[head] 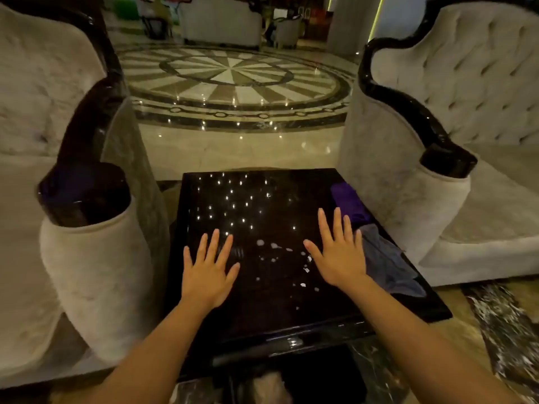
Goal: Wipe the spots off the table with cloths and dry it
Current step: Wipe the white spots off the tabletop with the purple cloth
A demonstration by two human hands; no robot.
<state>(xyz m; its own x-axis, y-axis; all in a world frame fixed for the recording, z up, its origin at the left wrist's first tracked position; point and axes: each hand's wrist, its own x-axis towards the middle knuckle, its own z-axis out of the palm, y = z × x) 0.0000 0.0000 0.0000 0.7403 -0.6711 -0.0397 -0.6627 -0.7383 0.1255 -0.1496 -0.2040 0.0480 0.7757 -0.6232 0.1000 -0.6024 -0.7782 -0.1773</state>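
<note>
Head view: small black glossy table point(262, 322) sits between two pale armchairs, w/ ceiling lights mirrored in its top. Left hand point(208, 265) and right hand point(335, 252) are both spread flat, fingers apart, palms down over the top; neither grips anything. Contact w/ the surface cannot be confirmed. White spots point(280, 252) lie scattered between the hands and toward the near edge. Two cloths rest along the table's right edge: grey cloth point(390, 266) just beside the right hand, crumpled, and purple cloth point(350, 202) farther back, folded. Wiping not yet begun. Handling est.: both cloths look soft, light and limp, so they should bunch easily; pinch a raised fold or scoop the whole wad. Grey cloth is the closer pick for the right hand. Polished top is probably slick, so a cloth should glide w/ light pressure.
</note>
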